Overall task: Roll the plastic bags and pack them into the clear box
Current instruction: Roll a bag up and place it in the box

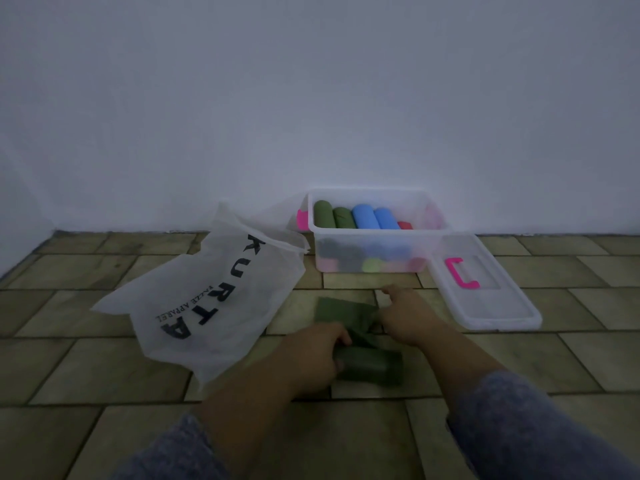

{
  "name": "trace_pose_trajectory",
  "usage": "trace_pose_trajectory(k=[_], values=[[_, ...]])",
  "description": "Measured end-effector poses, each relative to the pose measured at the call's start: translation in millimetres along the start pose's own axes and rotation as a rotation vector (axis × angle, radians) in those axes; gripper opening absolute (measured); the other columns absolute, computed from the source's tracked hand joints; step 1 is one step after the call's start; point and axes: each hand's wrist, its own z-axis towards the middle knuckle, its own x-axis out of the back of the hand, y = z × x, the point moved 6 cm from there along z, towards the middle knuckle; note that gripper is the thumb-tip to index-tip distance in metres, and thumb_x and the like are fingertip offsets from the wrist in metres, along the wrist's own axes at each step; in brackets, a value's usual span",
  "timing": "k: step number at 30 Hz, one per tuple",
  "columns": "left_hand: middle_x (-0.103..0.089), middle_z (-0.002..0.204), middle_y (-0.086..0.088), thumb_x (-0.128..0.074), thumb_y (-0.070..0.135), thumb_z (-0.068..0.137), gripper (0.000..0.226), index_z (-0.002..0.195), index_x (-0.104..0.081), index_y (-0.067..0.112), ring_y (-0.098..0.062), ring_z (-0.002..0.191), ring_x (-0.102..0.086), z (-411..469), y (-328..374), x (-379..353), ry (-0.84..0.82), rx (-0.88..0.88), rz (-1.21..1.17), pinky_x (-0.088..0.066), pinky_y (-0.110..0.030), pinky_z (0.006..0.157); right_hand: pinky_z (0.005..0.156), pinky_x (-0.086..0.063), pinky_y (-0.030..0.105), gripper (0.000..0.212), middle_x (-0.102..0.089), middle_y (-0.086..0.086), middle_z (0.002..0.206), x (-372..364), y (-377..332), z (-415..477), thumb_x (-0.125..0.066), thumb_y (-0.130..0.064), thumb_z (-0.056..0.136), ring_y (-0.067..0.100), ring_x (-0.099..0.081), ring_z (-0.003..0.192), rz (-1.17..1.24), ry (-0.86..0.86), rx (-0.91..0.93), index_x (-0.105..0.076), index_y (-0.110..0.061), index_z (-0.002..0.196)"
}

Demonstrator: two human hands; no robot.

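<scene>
Fingers (341,338) clamped on the green bag (372,368), mid-roll on the floor (502,362).
My left hand (313,355) grips the roll; my right hand (405,317) pinches the loose tail just beyond, probably for tension. Past both fingers stands the clear box (377,233), part-filled.

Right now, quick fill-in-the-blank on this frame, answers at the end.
1. The left hand and right hand hold a part-rolled bag coloured dark ____.
2. The lid lies on the floor, ____ of the clear box.
3. The white bag reads ____.
4. The box's top row shows two green rolls and two ____ ones.
Answers: green; right; KURTA; blue.
</scene>
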Motion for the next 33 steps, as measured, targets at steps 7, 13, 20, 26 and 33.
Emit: trace_pose_trajectory(k=[7,13,20,26,33], values=[[-0.051,0.127,0.008,-0.054,0.032,0.089,0.034,0.121,-0.045,0.035,-0.014,0.111,-0.049,2,-1,-4,0.082,-0.044,0.245,-0.03,-0.037,0.095,0.061,-0.04,0.026,0.008,-0.061,0.001,0.08,-20,-18,6,-0.064,-0.024,0.079,0.014,-0.056,0.076,0.057,-0.121,0.091,-0.059,-0.021,0.074],[-0.051,0.124,0.008,-0.053,0.031,0.09,0.033,0.121,-0.043,0.037,-0.015,0.112,-0.049,2,-3,-6,0.13,-0.034,0.301,-0.021,-0.039,0.096,0.067,-0.047,0.027,0.007,-0.059,0.003,0.082,16,-15,17,-0.057,-0.01,0.087,0.019,-0.058,0.08,0.213,0.202,0.049,-0.056,-0.015,0.083],[-0.052,0.126,0.009,-0.05,0.031,0.091,0.032,0.122,-0.043,0.036,-0.014,0.113,-0.05,3,-2,-5,0.126,-0.028,0.311,-0.021,-0.039,0.097,0.06,-0.035,0.017,0.009,-0.055,-0.003,0.088,28,0,16,-0.059,-0.02,0.09,0.009,-0.051,0.076,0.352,0.295,-0.011,-0.052,-0.015,0.094],[-0.05,0.122,0.009,-0.055,0.037,0.086,0.037,0.121,-0.044,0.034,-0.013,0.112,-0.047,9,-1,1,0.046,-0.046,0.271,-0.021,-0.042,0.103,0.063,-0.041,0.022,0.011,-0.057,0.0,0.095,9,7,5,-0.062,-0.021,0.087,0.011,-0.054,0.08,0.06,0.066,-0.057,-0.057,-0.018,0.096],[-0.051,0.122,0.007,-0.057,0.047,0.085,0.037,0.118,-0.045,0.034,-0.016,0.112,-0.047,16,2,-5,-0.092,-0.04,0.326,-0.017,-0.045,0.109,0.064,-0.044,0.028,0.009,-0.061,0.004,0.087,-26,0,-2,-0.067,-0.023,0.077,0.02,-0.059,0.081,-0.141,-0.061,0.0,-0.06,-0.018,0.082]])
